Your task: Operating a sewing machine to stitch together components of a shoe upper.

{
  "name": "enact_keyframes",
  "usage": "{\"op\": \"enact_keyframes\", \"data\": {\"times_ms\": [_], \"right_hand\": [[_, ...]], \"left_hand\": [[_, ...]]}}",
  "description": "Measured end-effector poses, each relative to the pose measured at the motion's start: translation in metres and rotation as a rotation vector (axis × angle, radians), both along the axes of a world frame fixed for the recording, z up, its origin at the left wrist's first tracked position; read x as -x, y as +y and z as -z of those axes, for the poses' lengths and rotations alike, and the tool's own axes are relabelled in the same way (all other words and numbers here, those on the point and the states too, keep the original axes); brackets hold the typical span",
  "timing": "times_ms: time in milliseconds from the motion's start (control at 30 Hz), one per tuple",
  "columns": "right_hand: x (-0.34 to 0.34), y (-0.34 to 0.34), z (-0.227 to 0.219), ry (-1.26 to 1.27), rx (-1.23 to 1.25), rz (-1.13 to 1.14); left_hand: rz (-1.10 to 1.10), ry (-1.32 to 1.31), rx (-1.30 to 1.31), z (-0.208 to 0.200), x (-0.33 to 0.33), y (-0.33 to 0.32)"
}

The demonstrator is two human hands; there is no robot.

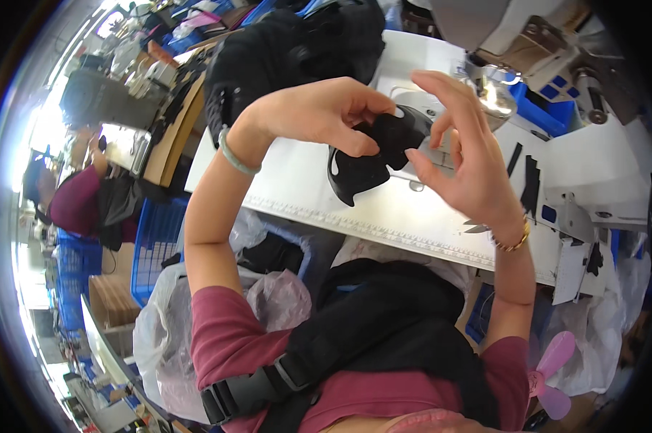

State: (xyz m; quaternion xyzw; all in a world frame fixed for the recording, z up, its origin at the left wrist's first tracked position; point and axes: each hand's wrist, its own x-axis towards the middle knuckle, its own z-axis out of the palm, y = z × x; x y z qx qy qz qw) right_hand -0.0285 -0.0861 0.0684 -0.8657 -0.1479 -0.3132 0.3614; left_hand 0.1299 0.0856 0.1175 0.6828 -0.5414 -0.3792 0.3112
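Over the white sewing table [297, 169], my left hand [329, 115] pinches a black, curved, shaped piece [366, 173] between thumb and fingers. The piece is glossy in places and has cut-out edges; its exact kind I cannot make out. To its right, my right hand [467, 155] is raised with fingers bent and apart, its thumb tip close by the piece's right edge. Whether that thumb touches the piece is not clear. Part of a sewing machine [535, 43] stands beyond my right hand.
A measuring scale [369, 224] runs along the table's near edge. Black strips [531, 180] and metal snips [477, 228] lie to the right. A bulky black bag-like bundle [290, 54] fills the far left. A person [77, 198] sits farther left by blue crates [156, 242].
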Motion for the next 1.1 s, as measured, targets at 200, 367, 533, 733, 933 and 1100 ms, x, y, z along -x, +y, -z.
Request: {"op": "enact_keyframes", "data": {"times_ms": [200,367,533,733,933,1100], "right_hand": [[-0.034,0.001,-0.009,0.553,-0.434,-0.368],[-0.037,0.002,-0.011,0.633,-0.327,-0.253],[-0.038,0.013,-0.005,0.008,-0.016,-0.134],[-0.015,0.018,0.018,-0.491,0.586,-0.084],[-0.011,0.019,0.028,-0.588,0.678,-0.057],[-0.006,0.02,0.02,-0.532,0.641,-0.104]], "left_hand": [[-0.188,-0.088,0.213,0.001,0.003,0.031],[-0.262,-0.029,0.315,0.013,0.005,0.043],[-0.375,0.016,0.335,0.019,0.012,0.041],[-0.517,0.17,0.525,0.038,0.023,0.038],[-0.574,0.328,0.58,0.048,0.029,0.034],[-0.503,0.299,0.557,0.051,0.029,0.037]]}}
